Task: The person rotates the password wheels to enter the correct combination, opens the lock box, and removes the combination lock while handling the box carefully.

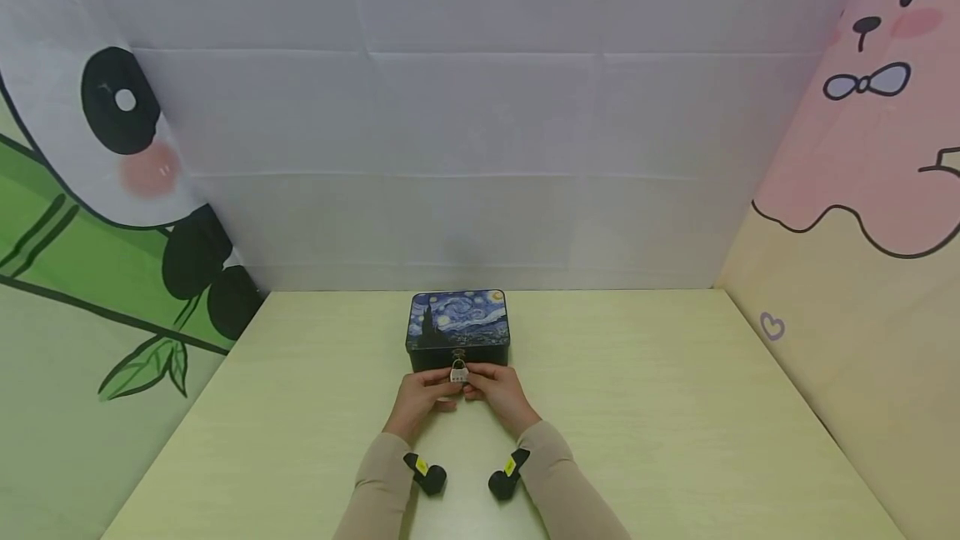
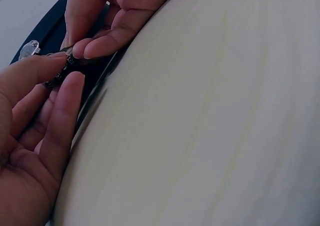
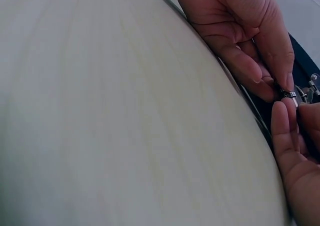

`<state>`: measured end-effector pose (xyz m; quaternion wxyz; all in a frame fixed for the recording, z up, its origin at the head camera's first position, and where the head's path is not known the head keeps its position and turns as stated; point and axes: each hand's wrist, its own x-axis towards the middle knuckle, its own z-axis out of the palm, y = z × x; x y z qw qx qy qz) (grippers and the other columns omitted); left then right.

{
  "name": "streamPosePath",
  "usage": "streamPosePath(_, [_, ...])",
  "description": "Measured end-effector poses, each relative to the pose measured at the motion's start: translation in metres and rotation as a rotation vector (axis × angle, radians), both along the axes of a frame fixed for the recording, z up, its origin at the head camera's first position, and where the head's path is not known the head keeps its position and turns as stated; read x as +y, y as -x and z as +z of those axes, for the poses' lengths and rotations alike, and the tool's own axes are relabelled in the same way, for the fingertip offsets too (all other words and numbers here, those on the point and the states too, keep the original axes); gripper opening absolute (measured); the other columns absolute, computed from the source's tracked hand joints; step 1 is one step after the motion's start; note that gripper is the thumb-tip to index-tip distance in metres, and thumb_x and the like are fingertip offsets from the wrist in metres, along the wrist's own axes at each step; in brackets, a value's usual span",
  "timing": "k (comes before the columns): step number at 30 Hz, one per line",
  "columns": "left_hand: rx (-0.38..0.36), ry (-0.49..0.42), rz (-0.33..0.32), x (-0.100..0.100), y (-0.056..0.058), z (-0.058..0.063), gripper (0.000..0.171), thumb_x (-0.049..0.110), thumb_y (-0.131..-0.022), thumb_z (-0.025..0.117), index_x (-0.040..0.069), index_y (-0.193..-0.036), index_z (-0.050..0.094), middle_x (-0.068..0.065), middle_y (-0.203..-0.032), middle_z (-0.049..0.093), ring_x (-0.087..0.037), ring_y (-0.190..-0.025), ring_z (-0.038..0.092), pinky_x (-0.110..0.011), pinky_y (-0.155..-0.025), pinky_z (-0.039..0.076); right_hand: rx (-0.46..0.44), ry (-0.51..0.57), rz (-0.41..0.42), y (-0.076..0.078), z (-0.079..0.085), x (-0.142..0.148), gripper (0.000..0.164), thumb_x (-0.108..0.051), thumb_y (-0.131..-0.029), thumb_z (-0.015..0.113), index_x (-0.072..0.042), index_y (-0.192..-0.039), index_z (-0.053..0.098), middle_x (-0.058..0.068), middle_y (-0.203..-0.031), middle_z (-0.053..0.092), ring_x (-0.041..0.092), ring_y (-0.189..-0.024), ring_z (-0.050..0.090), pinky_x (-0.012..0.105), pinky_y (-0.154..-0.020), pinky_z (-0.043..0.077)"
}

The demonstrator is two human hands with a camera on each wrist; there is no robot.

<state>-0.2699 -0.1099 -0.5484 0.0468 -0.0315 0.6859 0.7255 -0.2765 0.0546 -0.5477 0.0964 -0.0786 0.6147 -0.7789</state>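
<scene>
A dark tin box [image 1: 457, 319] with a starry night painting on its lid stands closed at the back of the table. From the metal clasp [image 1: 459, 353] on its front hangs a small silver combination padlock [image 1: 460, 373]. My left hand [image 1: 422, 400] pinches the padlock from the left, thumb and fingertips at its side. From the other side my right hand [image 1: 501, 394] pinches it too. In the left wrist view the dark number dials [image 2: 65, 68] show between the fingertips of both hands. The right wrist view shows the fingers close together around the padlock, hiding most of it.
The pale wooden table [image 1: 637, 407] reaches back to a white cloth wall [image 1: 465, 148]. Printed side walls with cartoon figures flank it. Each wrist wears a black camera, the left one [image 1: 431, 477] and the right one [image 1: 504, 483], held just over the tabletop.
</scene>
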Motion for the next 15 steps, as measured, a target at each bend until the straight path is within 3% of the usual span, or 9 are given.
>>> streamPosePath(15, [0.000, -0.005, -0.010, -0.0006, -0.0008, 0.0024, 0.033, -0.010, -0.087, 0.069, -0.016, -0.119, 0.064, -0.019, -0.102, 0.072, -0.016, -0.078, 0.069, -0.032, -0.062, 0.063, 0.008, 0.004, 0.001, 0.0017, -0.0022, -0.0004, 0.031, 0.004, -0.097, 0.059, 0.020, -0.122, 0.059, 0.025, -0.108, 0.069, 0.010, -0.073, 0.065, 0.025, -0.071, 0.061])
